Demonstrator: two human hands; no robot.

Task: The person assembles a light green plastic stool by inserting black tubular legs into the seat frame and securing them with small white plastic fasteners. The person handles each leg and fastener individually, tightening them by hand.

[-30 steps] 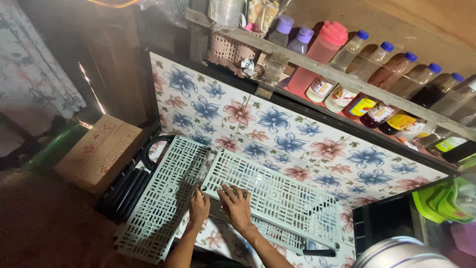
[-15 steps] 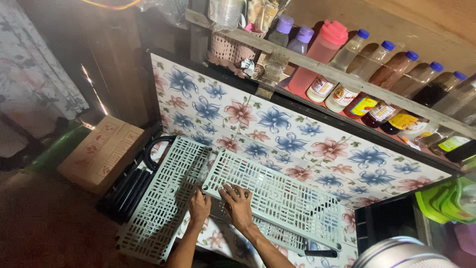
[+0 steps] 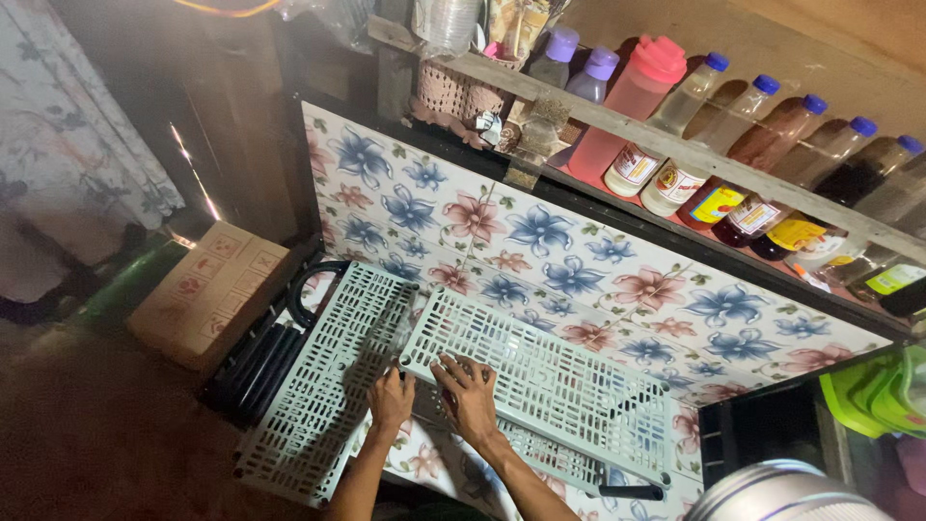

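Looking down now, I've got both hands on the pale green slatted plastic panels lying across the flowered tabletop [image 3: 598, 289]. My right hand [image 3: 470, 394] rests palm down on the near edge of the upper slatted panel [image 3: 555, 381], fingers fanned out flat over the slats, its grip loose and pinching nothing. My left hand [image 3: 391, 398] sits just beside it where that panel meets the second slatted panel [image 3: 333, 386], which hangs off the tabletop's left end; its fingers curl at the edge, but I cannot tell whether that grip is clamped on anything. Under the left panel there's a black ribbed rack [image 3: 258, 362], and left of that a cardboard box [image 3: 207, 294] on the floor. Up on the wooden shelf [image 3: 694, 145], a red-capped bottle [image 3: 632, 106] stands among a row of blue-capped bottles [image 3: 772, 145]. A round metal lid [image 3: 791, 494] pokes in at bottom right.
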